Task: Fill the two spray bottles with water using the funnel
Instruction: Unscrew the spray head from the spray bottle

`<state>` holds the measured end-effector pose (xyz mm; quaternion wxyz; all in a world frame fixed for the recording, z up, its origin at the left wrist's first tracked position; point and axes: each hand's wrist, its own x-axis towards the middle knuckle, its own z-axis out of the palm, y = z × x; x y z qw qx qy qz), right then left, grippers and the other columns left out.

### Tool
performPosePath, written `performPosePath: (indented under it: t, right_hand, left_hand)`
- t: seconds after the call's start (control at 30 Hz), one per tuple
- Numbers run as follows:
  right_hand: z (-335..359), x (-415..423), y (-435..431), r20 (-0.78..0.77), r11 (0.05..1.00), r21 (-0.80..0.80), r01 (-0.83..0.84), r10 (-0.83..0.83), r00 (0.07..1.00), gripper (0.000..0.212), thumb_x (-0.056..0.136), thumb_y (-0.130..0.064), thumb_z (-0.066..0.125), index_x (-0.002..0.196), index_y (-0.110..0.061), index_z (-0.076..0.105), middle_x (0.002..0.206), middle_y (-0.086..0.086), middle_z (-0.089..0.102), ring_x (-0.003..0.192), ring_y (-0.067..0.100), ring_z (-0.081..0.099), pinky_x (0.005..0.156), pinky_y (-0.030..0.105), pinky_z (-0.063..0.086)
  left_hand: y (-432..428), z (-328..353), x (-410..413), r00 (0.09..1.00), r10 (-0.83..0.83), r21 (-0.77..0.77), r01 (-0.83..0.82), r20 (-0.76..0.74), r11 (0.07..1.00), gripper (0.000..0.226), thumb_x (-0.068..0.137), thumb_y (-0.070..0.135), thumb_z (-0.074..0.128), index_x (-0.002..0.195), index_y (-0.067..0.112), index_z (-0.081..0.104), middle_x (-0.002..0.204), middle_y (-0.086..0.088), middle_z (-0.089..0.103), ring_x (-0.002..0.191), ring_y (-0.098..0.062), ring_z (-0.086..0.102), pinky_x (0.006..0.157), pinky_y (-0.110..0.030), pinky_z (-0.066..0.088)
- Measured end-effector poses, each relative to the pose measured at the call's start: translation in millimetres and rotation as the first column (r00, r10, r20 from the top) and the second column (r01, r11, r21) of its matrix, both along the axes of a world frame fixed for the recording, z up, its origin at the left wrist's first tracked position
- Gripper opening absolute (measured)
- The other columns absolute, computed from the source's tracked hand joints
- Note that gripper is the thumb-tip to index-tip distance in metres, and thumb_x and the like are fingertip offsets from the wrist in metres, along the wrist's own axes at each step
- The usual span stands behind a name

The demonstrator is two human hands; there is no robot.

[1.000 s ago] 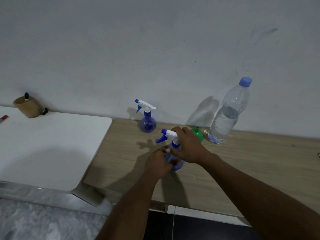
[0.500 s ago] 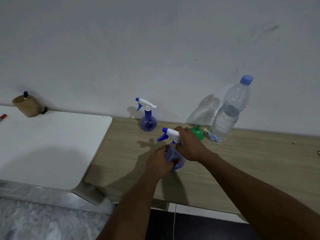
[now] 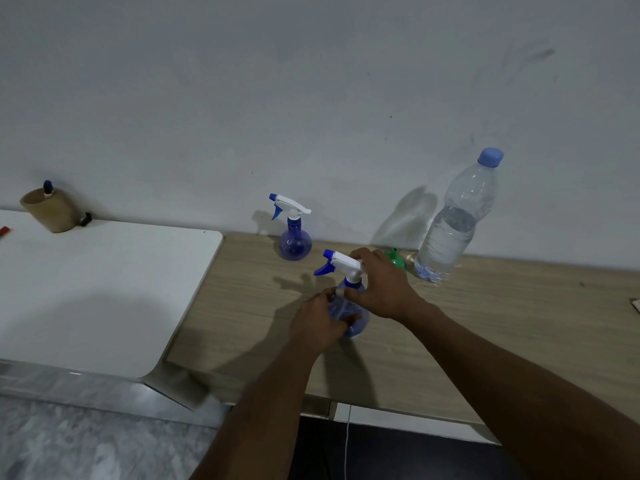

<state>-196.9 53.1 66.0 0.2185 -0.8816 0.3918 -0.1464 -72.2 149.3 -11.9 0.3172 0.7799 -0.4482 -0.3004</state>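
A small blue spray bottle [image 3: 353, 320] with a white and blue trigger head [image 3: 341, 263] stands on the wooden table [image 3: 485, 323]. My left hand [image 3: 317, 323] grips its round body. My right hand [image 3: 379, 285] is closed around the neck just under the trigger head. A second blue spray bottle [image 3: 294, 230] stands upright near the wall, untouched. The green funnel [image 3: 396, 259] lies behind my right hand, partly hidden. A large clear water bottle [image 3: 457, 220] with a blue cap, about half full, stands at the back right.
A white tabletop [image 3: 86, 289] adjoins the wooden table on the left. A brown cup [image 3: 48, 209] holding a pen sits at its back edge, with a red object [image 3: 5, 232] at the far left. The wall runs close behind everything.
My right hand has shifted its grip around the neck of the near spray bottle, and the trigger head has turned slightly. The left hand stays on the body.
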Motion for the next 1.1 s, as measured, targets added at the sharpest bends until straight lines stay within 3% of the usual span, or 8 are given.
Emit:
performPosePath:
  t: [0.07, 0.2, 0.33, 0.53, 0.7, 0.87, 1.0, 1.1]
  right_hand:
    - [1.0, 0.2, 1.0, 0.018, 0.985, -0.147, 0.088, -0.086, 0.996, 0.050, 0.074, -0.045, 0.078, 0.113, -0.023, 0.057, 0.102, 0.000, 0.067, 0.089, 0.020, 0.062, 0.082, 0.043, 0.051]
    - [0.9, 0.9, 7.4, -0.106, 0.956, -0.288, 0.052, -0.086, 0.991, 0.054, 0.075, -0.056, 0.074, 0.112, -0.020, 0.059, 0.098, 0.000, 0.066, 0.086, 0.019, 0.061, 0.079, 0.038, 0.051]
    - [4.1, 6.8, 7.2, -0.072, 0.985, -0.175, 0.012, -0.025, 0.997, 0.054, 0.077, -0.045, 0.078, 0.116, -0.016, 0.055, 0.103, 0.002, 0.058, 0.088, 0.018, 0.056, 0.072, 0.031, 0.048]
    - [4.3, 11.1, 8.3, 0.063, 0.992, 0.047, -0.113, 0.110, 0.992, 0.044, 0.085, -0.007, 0.064, 0.126, -0.007, 0.048, 0.112, 0.014, 0.051, 0.092, 0.029, 0.053, 0.078, 0.040, 0.049]
    - [2.9, 2.3, 4.3, 0.042, 0.994, 0.064, -0.085, 0.083, 0.996, 0.058, 0.083, -0.027, 0.075, 0.132, -0.018, 0.045, 0.112, 0.005, 0.047, 0.090, 0.023, 0.054, 0.076, 0.033, 0.051]
    - [5.2, 6.6, 4.9, 0.016, 0.991, 0.060, -0.119, 0.118, 0.993, 0.047, 0.086, -0.014, 0.068, 0.127, -0.014, 0.045, 0.109, 0.008, 0.051, 0.090, 0.028, 0.056, 0.080, 0.047, 0.052]
    - [6.1, 1.5, 3.2, 0.026, 0.990, 0.079, -0.121, 0.119, 0.993, 0.060, 0.081, -0.024, 0.076, 0.132, -0.019, 0.044, 0.115, 0.007, 0.051, 0.094, 0.025, 0.056, 0.081, 0.041, 0.053]
    - [6.0, 4.6, 7.0, 0.043, 0.996, 0.034, -0.081, 0.079, 0.996, 0.049, 0.084, -0.021, 0.072, 0.127, -0.018, 0.050, 0.110, 0.007, 0.057, 0.091, 0.027, 0.058, 0.080, 0.046, 0.053]
  left_hand:
    - [0.3, -1.3, -0.1, 1.000, 0.010, -0.009, -0.010, 0.003, 1.000, 0.050, 0.085, 0.046, 0.078, 0.129, 0.030, 0.059, 0.119, 0.008, 0.072, 0.110, -0.015, 0.068, 0.092, -0.034, 0.054]
    - [-0.1, -2.6, -0.3, 1.000, 0.000, 0.004, 0.000, 0.000, 1.000, 0.044, 0.090, 0.040, 0.075, 0.128, 0.021, 0.061, 0.119, 0.000, 0.072, 0.109, -0.019, 0.067, 0.094, -0.035, 0.053]
    - [0.1, -4.2, -0.1, 1.000, 0.010, -0.004, -0.010, -0.011, 1.000, 0.044, 0.089, 0.038, 0.076, 0.127, 0.020, 0.061, 0.119, 0.000, 0.072, 0.109, -0.019, 0.068, 0.094, -0.035, 0.054]
    - [1.1, -3.0, 2.1, 1.000, -0.014, -0.027, 0.014, -0.004, 1.000, 0.058, 0.083, 0.038, 0.082, 0.134, 0.024, 0.059, 0.124, 0.004, 0.071, 0.112, -0.017, 0.068, 0.095, -0.034, 0.053]
    - [0.0, -3.0, 1.5, 1.000, -0.008, -0.004, 0.008, 0.009, 1.000, 0.054, 0.082, 0.037, 0.083, 0.129, 0.023, 0.060, 0.121, 0.004, 0.071, 0.111, -0.017, 0.067, 0.094, -0.032, 0.052]
    - [-0.1, -3.7, 1.9, 1.000, 0.001, 0.007, -0.001, 0.003, 1.000, 0.061, 0.077, 0.039, 0.084, 0.131, 0.027, 0.060, 0.122, 0.004, 0.071, 0.112, -0.019, 0.067, 0.097, -0.041, 0.055]
    - [-0.9, -3.1, 0.2, 1.000, 0.014, 0.025, -0.014, 0.005, 1.000, 0.058, 0.079, 0.038, 0.083, 0.130, 0.025, 0.059, 0.122, 0.003, 0.070, 0.112, -0.019, 0.066, 0.097, -0.039, 0.054]
    - [0.1, -3.5, 0.1, 1.000, 0.013, 0.011, -0.013, 0.011, 1.000, 0.059, 0.080, 0.034, 0.082, 0.133, 0.026, 0.058, 0.122, 0.003, 0.071, 0.113, -0.020, 0.067, 0.097, -0.040, 0.054]
